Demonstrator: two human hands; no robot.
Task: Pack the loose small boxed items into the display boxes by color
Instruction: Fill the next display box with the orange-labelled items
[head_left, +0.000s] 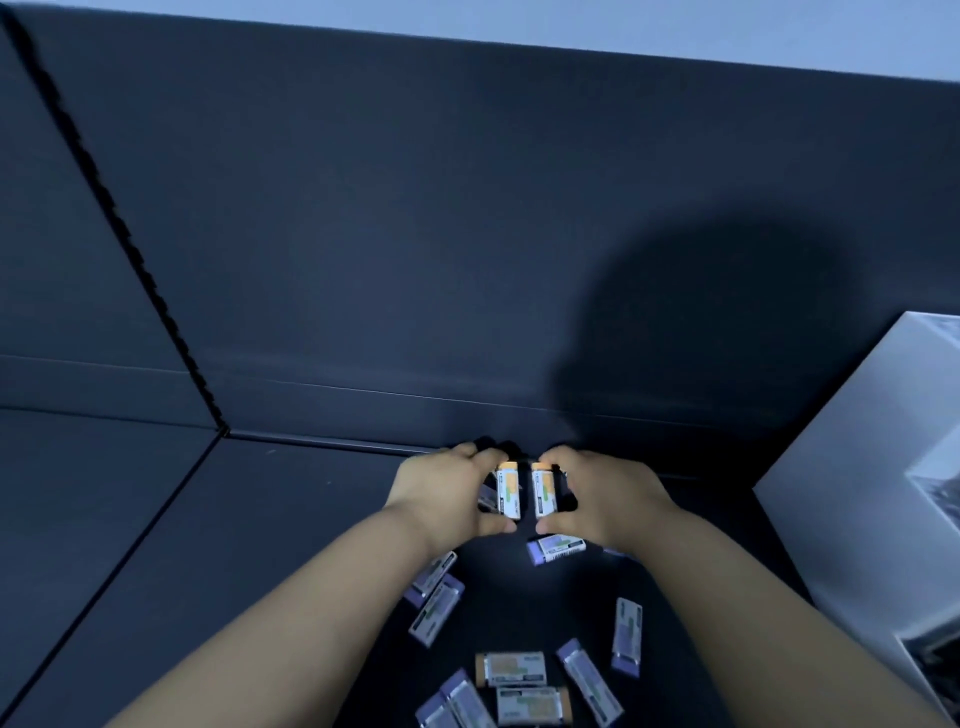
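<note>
I have an orange box in each hand. My left hand (441, 491) pinches the left orange box (508, 491), fingers on its top end and thumb under its bottom end. My right hand (602, 496) holds the right orange box (544, 491) the same way, so each grip is clamped on its own box. Both boxes are above the bench (260, 519), close beside each other with a thin gap between. Their long axes run 12 to 6 and the orange caps are at 12.

The white carton (857, 467) lies at 3 o'clock from the grips, nearer my right hand. I can't tell if it is a display box, as its inside is hidden. If it is, I judge the pair should go that way, right hand leading.

A purple box (556, 549) lies just at 6 of my right thumb. Two more orange boxes (511, 669) wait further toward 6 among purple ones
</note>
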